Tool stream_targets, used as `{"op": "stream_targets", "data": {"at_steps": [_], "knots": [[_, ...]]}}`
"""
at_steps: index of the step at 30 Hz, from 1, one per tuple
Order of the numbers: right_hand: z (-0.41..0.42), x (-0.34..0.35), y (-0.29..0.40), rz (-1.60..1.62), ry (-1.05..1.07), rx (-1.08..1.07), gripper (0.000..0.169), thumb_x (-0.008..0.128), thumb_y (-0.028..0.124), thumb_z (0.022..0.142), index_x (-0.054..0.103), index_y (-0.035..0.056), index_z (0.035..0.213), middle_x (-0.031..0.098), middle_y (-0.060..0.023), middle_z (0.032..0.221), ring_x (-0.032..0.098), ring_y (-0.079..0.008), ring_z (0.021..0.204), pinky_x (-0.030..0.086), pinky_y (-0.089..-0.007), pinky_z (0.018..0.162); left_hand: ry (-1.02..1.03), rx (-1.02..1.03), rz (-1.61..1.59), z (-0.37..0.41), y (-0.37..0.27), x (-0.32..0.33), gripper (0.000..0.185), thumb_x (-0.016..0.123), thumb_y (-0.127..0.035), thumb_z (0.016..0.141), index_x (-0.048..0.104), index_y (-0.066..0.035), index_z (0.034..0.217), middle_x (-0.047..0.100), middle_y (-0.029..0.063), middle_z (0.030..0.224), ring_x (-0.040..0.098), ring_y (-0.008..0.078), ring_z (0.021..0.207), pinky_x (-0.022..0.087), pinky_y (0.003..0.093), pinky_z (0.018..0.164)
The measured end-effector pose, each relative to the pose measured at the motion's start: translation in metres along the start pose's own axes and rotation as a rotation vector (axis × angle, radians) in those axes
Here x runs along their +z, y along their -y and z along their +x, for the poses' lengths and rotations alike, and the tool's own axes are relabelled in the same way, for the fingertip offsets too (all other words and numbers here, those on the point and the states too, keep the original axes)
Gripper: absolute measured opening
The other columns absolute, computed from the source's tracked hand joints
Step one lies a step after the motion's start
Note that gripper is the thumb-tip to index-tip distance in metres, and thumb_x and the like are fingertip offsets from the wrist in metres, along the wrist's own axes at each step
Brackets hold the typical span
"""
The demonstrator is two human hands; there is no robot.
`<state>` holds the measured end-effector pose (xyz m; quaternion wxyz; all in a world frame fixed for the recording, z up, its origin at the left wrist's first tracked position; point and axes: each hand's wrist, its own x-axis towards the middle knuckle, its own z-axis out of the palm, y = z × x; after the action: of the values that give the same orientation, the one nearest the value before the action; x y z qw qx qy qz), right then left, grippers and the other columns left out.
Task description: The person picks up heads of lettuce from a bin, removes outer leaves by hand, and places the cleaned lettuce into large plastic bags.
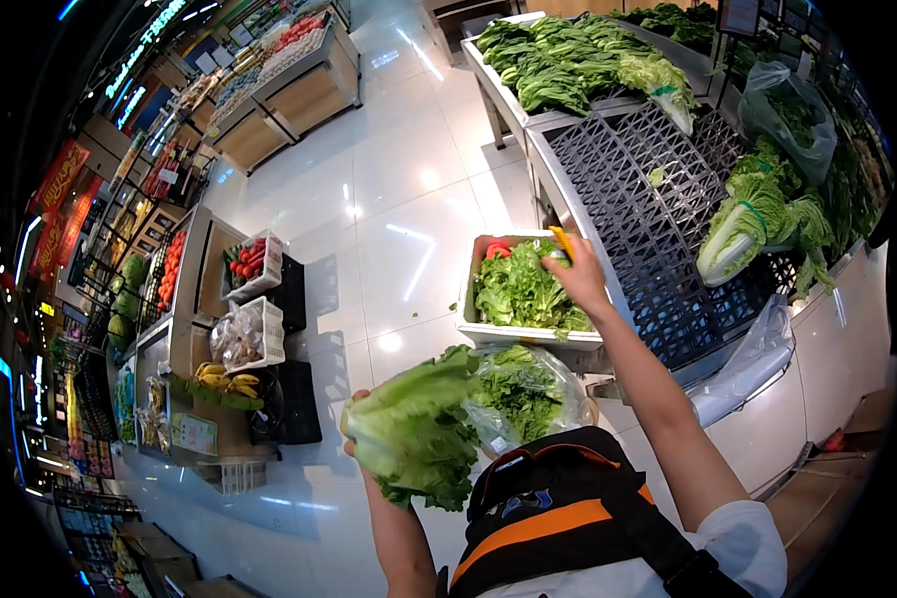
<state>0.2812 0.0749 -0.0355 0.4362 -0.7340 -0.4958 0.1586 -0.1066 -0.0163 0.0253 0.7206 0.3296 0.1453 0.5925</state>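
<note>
My left hand grips a head of leafy green lettuce by its pale stem end, with the leaves spreading to the right. The lettuce hides most of the fingers. My right hand is over the right side of a white foam box, closed around a small yellow tool whose far end is hard to make out. Loose green lettuce leaves fill the box, along with a red item at its back left corner. Below the box, a clear plastic bag holds more leafy greens.
To the right, a metal display stand with black plastic grating bears Chinese cabbages and piled greens. A roll of plastic bags hangs at its front. Fruit crates stand to the left across the tiled floor.
</note>
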Motion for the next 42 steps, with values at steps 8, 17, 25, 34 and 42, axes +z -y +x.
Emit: {"op": "stream_targets", "data": {"at_steps": [8,17,25,34,42], "knots": [[-0.082,-0.032,-0.141,-0.291,-0.116,0.401,0.054,0.051,0.015,0.087,0.037,0.0131,0.138,0.049,-0.0203,0.124,0.055,-0.0401,0.106,0.045,-0.0465,0.089,0.111,0.230,-0.137,-0.015,-0.013,0.035,0.029,0.044,-0.028,0.098,0.052,-0.009,0.117,0.055,0.0168,0.110,0.053,0.0410,0.107,0.047,0.0583,0.089],[-0.133,-0.052,-0.170,-0.436,-0.056,0.487,0.054,0.053,0.009,0.088,0.037,0.0096,0.139,0.046,-0.0195,0.126,0.049,-0.0382,0.112,0.040,-0.0441,0.094,-0.002,0.278,-0.389,-0.010,-0.017,0.051,0.038,0.046,-0.029,0.098,0.047,-0.005,0.128,0.054,0.0176,0.121,0.054,0.0314,0.114,0.043,0.0512,0.099],[-0.111,-0.015,-0.028,0.084,0.103,-0.102,0.065,0.066,0.028,0.085,0.037,0.0046,0.139,0.039,-0.0179,0.137,0.036,-0.0336,0.129,0.027,-0.0460,0.108,-0.443,0.193,-0.050,-0.004,-0.001,0.067,0.044,0.048,-0.035,0.094,0.047,-0.010,0.130,0.053,0.0140,0.128,0.055,0.0334,0.112,0.051,0.0507,0.091],[-0.164,0.069,0.094,0.836,1.344,0.359,0.110,0.072,0.035,0.078,-0.007,0.0110,0.151,0.011,-0.0145,0.154,0.018,-0.0251,0.140,0.020,-0.0375,0.113,-0.718,-0.224,0.248,-0.008,0.040,-0.018,0.069,0.073,-0.016,0.077,0.040,-0.005,0.137,0.054,0.0181,0.123,0.059,0.0261,0.104,0.052,0.0378,0.084],[-0.226,0.150,0.003,0.791,1.323,1.209,0.062,0.060,0.026,0.092,0.031,0.0102,0.144,0.052,-0.0080,0.130,0.057,-0.0211,0.111,0.052,-0.0349,0.087,-1.046,-0.425,0.378,-0.099,0.108,-0.148,0.085,0.065,-0.050,0.084,0.028,-0.005,0.146,0.039,0.0162,0.141,0.042,0.0263,0.127,0.034,0.0363,0.103]]}}
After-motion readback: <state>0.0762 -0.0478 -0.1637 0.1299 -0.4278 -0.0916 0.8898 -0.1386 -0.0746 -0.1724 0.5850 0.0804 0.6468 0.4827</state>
